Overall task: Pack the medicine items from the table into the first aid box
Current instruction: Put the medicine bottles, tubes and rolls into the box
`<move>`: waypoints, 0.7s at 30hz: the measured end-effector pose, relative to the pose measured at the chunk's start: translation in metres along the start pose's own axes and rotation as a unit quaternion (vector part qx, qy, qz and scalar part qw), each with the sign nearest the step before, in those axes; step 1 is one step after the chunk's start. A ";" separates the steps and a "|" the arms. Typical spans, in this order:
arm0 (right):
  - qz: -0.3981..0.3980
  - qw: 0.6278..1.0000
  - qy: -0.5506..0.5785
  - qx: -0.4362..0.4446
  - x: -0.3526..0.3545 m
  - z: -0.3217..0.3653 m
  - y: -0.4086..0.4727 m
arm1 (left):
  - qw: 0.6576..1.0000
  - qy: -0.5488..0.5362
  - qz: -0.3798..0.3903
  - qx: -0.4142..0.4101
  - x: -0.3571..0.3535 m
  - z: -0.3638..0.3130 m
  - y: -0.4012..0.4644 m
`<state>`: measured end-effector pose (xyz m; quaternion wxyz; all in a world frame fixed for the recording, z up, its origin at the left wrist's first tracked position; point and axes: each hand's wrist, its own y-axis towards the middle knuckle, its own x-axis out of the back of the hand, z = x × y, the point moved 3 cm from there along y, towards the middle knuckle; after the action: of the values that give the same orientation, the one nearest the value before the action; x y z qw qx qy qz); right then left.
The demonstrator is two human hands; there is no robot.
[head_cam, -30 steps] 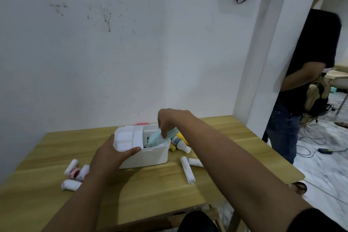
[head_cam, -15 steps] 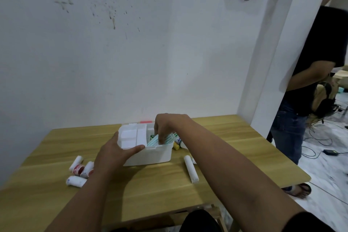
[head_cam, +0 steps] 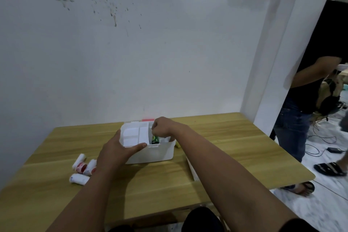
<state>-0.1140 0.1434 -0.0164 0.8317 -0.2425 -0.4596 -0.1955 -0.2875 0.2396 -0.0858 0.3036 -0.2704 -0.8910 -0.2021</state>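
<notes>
Since a second ago the right hand (head_cam: 162, 127) has pushed deeper into the first aid box (head_cam: 152, 153), fingers curled, contents hidden. Left hand (head_cam: 114, 149) clasps its nine o'clock wall. Rolls (head_cam: 82, 168) wait at eight o'clock; overstuffing could tip the box.

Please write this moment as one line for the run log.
left hand: steadying first aid box | right hand: inside box | rolls: on table

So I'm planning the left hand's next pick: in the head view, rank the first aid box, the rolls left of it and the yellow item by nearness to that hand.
1. first aid box, gripped.
2. rolls, beside the left hand.
3. yellow item, beyond the box's right side.
</notes>
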 end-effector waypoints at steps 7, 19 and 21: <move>0.001 1.000 0.006 0.019 -0.017 0.006 0.002 | 1.000 0.008 -0.020 0.006 -0.003 -0.001 0.002; -0.015 0.998 0.063 0.012 -0.023 0.007 0.007 | 1.000 -0.004 -0.012 0.016 -0.004 0.002 0.004; -0.018 0.997 0.069 0.009 -0.023 0.009 0.004 | 1.000 -0.005 -0.011 0.015 -0.004 0.001 0.003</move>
<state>-0.1292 0.1547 -0.0330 0.8601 -0.2126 -0.4068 -0.2227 -0.2838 0.2414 -0.0888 0.3008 -0.2572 -0.8984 -0.1902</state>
